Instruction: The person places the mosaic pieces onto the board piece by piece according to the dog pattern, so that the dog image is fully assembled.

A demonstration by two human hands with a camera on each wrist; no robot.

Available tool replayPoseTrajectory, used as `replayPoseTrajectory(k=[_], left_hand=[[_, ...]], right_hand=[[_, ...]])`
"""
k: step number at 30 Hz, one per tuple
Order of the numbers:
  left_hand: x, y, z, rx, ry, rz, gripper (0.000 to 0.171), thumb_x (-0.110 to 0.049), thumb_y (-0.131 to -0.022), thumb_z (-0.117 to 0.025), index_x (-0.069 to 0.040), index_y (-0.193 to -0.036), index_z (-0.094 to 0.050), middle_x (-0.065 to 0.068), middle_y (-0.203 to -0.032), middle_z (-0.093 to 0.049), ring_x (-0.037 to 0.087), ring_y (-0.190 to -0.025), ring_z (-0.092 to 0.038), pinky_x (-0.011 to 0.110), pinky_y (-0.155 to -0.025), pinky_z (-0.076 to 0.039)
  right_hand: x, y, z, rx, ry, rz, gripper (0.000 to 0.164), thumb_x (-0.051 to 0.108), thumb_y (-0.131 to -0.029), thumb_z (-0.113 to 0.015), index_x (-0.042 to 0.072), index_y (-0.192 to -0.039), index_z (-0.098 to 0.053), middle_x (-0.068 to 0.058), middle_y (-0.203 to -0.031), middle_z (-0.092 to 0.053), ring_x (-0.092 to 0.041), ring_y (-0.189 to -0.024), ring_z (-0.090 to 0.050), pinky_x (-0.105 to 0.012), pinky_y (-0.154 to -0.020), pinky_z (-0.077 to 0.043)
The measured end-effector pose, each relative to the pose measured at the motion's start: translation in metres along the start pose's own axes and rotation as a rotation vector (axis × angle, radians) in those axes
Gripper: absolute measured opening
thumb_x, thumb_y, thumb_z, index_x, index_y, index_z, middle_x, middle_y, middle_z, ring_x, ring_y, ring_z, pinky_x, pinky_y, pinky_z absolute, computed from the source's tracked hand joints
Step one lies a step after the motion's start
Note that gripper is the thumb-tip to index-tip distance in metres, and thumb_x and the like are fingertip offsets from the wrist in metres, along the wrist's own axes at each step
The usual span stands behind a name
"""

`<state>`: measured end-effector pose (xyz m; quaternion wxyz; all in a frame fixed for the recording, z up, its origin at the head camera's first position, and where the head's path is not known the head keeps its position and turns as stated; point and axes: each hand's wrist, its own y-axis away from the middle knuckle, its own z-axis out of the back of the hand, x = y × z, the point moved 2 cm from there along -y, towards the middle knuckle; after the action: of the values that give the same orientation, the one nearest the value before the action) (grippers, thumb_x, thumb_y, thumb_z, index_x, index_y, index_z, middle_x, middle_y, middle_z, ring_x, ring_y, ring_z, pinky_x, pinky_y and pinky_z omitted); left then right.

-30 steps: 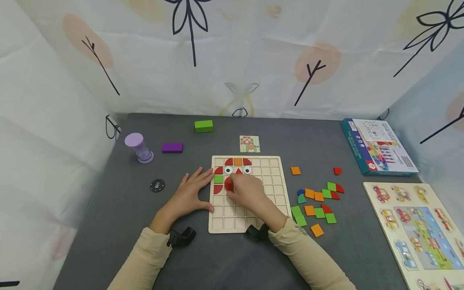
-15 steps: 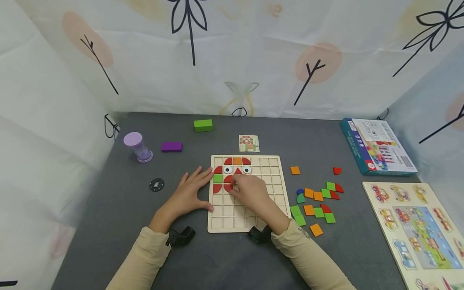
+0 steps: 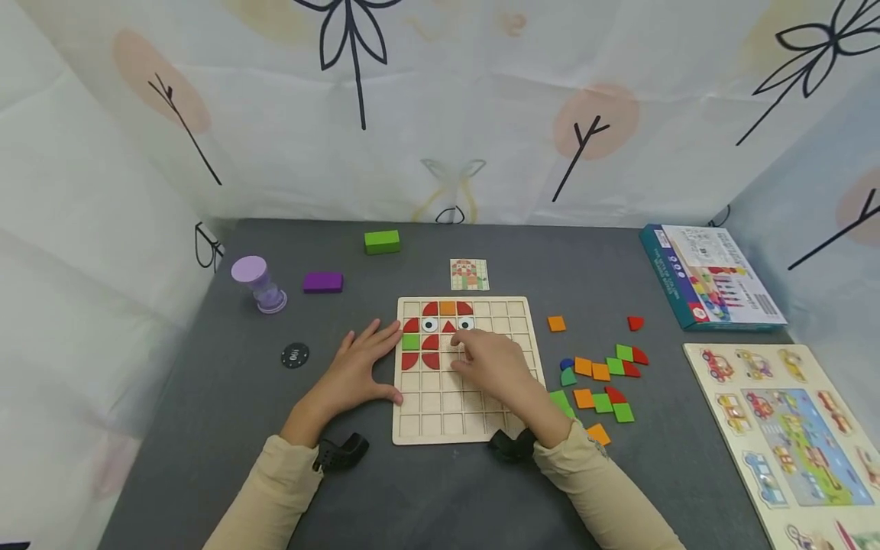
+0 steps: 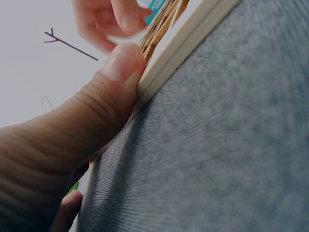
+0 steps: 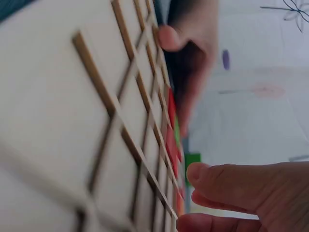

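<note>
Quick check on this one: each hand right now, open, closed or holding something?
Left hand: open, touching the left edge of the grid board.
Right hand: open, loosely curled over it, no piece visible in its grasp.

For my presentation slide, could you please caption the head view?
Left hand touching the edge of a gridded board, right hand over its squares, with loose coloured tiles beside the board.

No text is legible; print on the black disc [image 3: 295,355] and boxed set [image 3: 715,276] is too small.
</note>
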<state>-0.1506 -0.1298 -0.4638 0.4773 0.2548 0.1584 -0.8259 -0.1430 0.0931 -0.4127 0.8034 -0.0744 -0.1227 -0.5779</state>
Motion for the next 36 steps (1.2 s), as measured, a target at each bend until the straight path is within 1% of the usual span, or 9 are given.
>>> replayPoseTrajectory(k=[5, 11, 14, 17, 19, 23, 25, 29, 36], left_hand=[[0.001, 0.0, -0.002, 0.004, 0.01, 0.011, 0.107, -0.058, -0.052, -0.073, -0.018, -0.141, -0.028, -0.004, -0.146, -0.023, 0.024, -0.137, -0.008, 0.053, -0.105, 0.0], [0.004, 0.002, -0.001, -0.002, 0.002, 0.014, 0.107, -0.06, -0.052, -0.071, -0.018, -0.141, -0.028, -0.005, -0.146, -0.023, 0.024, -0.137, -0.007, 0.053, -0.105, 0.0], [0.005, 0.002, -0.001, -0.006, -0.003, 0.007, 0.107, -0.062, -0.052, -0.071, -0.019, -0.141, -0.028, -0.005, -0.146, -0.023, 0.024, -0.137, -0.007, 0.053, -0.105, 0.0], [0.005, 0.002, -0.001, -0.001, 0.0, 0.004, 0.107, -0.062, -0.052, -0.071, -0.019, -0.141, -0.028, -0.005, -0.146, -0.023, 0.024, -0.137, -0.008, 0.053, -0.105, 0.0], [0.004, 0.001, -0.002, 0.001, 0.003, 0.004, 0.107, -0.061, -0.053, -0.071, -0.019, -0.141, -0.028, -0.005, -0.146, -0.023, 0.024, -0.137, -0.008, 0.053, -0.105, 0.0], [0.002, 0.001, -0.001, 0.003, 0.004, 0.005, 0.107, -0.061, -0.052, -0.072, -0.018, -0.141, -0.028, -0.004, -0.146, -0.024, 0.025, -0.136, -0.008, 0.053, -0.105, -0.001], [0.002, 0.001, -0.001, 0.005, -0.003, 0.007, 0.107, -0.061, -0.053, -0.071, -0.018, -0.141, -0.028, -0.005, -0.146, -0.023, 0.024, -0.136, -0.008, 0.053, -0.105, -0.001], [0.001, 0.001, -0.001, 0.007, -0.002, 0.01, 0.107, -0.061, -0.053, -0.072, -0.019, -0.141, -0.027, -0.005, -0.146, -0.022, 0.023, -0.137, -0.008, 0.053, -0.105, -0.001], [0.0, 0.002, 0.001, 0.003, 0.019, 0.003, 0.107, -0.058, -0.052, -0.073, -0.018, -0.141, -0.028, -0.004, -0.146, -0.023, 0.025, -0.136, -0.008, 0.054, -0.104, -0.001]], right_hand=[[-0.045, 0.019, 0.035, -0.061, -0.03, -0.126, 0.033, 0.03, -0.078, -0.067, 0.016, -0.107, -0.061, 0.004, -0.074, -0.055, -0.011, -0.052, -0.043, -0.025, -0.041, -0.033], [-0.122, 0.04, 0.07, -0.145, 0.001, -0.281, 0.035, 0.028, -0.081, -0.064, 0.007, -0.109, -0.059, -0.007, -0.082, -0.059, -0.017, -0.058, -0.049, -0.028, -0.044, -0.038], [-0.163, 0.046, 0.079, -0.112, 0.049, -0.402, 0.039, 0.029, -0.082, -0.062, 0.003, -0.111, -0.055, -0.016, -0.087, -0.06, -0.026, -0.064, -0.052, -0.036, -0.051, -0.042], [-0.197, 0.05, 0.085, -0.03, 0.073, -0.526, 0.046, 0.032, -0.083, -0.059, -0.002, -0.113, -0.051, -0.024, -0.095, -0.058, -0.035, -0.073, -0.053, -0.047, -0.057, -0.042], [-0.212, 0.052, 0.087, 0.032, 0.067, -0.59, 0.049, 0.036, -0.083, -0.058, -0.006, -0.107, -0.052, -0.025, -0.09, -0.057, -0.037, -0.073, -0.052, -0.048, -0.058, -0.041], [-0.228, 0.055, 0.087, 0.146, 0.052, -0.658, 0.053, 0.047, -0.081, -0.056, -0.006, -0.085, -0.057, -0.013, -0.065, -0.05, -0.028, -0.062, -0.048, -0.039, -0.055, -0.036], [-0.231, 0.055, 0.085, 0.179, 0.047, -0.663, 0.054, 0.049, -0.081, -0.055, -0.004, -0.079, -0.059, -0.009, -0.06, -0.046, -0.024, -0.059, -0.046, -0.035, -0.055, -0.034], [-0.231, 0.054, 0.083, 0.168, 0.039, -0.64, 0.052, 0.05, -0.081, -0.055, -0.002, -0.079, -0.057, -0.008, -0.06, -0.046, -0.023, -0.059, -0.046, -0.034, -0.054, -0.033], [-0.229, 0.049, 0.079, 0.135, 0.041, -0.592, 0.039, 0.037, -0.085, -0.054, -0.001, -0.075, -0.054, -0.008, -0.06, -0.044, -0.024, -0.057, -0.045, -0.034, -0.051, -0.033]])
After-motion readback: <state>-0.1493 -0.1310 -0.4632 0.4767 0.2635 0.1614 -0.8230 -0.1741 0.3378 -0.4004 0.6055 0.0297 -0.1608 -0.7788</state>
